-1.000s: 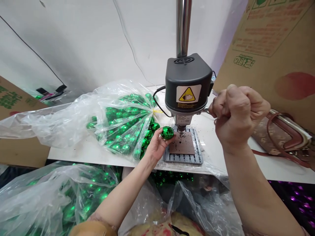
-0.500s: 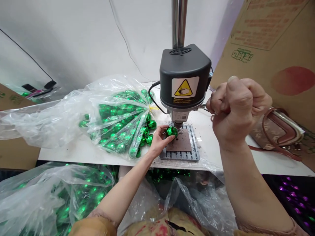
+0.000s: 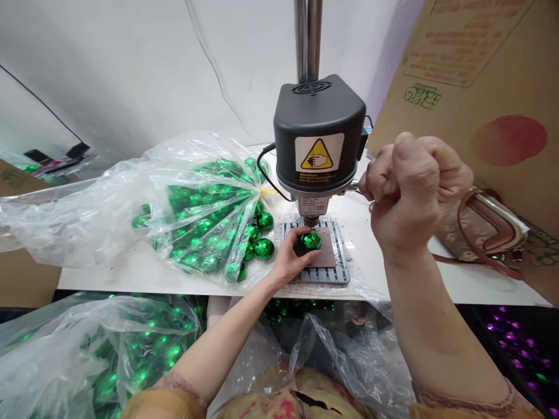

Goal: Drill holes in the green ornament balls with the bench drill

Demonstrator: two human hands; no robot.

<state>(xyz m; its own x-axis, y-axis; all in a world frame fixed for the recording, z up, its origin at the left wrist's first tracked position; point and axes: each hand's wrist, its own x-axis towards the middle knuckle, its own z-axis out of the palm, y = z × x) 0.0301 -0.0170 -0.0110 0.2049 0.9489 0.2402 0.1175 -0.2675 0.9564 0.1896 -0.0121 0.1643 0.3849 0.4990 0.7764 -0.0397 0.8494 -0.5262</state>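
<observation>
Between the thumb and fingers of my left hand (image 3: 297, 254) sits a shiny green faceted ball (image 3: 311, 240). It rests over the brown board on the slotted metal base plate (image 3: 343, 250), directly beneath the chuck (image 3: 311, 221) of a black bench drill press (image 3: 319, 134). My right hand (image 3: 417, 189) is raised beside the machine's right side, closed in a fist round the feed lever (image 3: 354, 186); only a short metal piece of that lever shows. Dark shavings lie scattered over the plate.
Left of the drill, a clear plastic bag (image 3: 196, 227) of green balls lies on the white table (image 3: 109, 276), with loose balls (image 3: 264, 248) beside it. Another bag (image 3: 126, 355) hangs below the front edge. A cardboard box (image 3: 480, 87) and a brown handbag (image 3: 476, 233) stand at right.
My left hand has shifted the green ball slightly right and down over the board, under the chuck. My right hand keeps its grip at the lever. The whole view has moved a little.
</observation>
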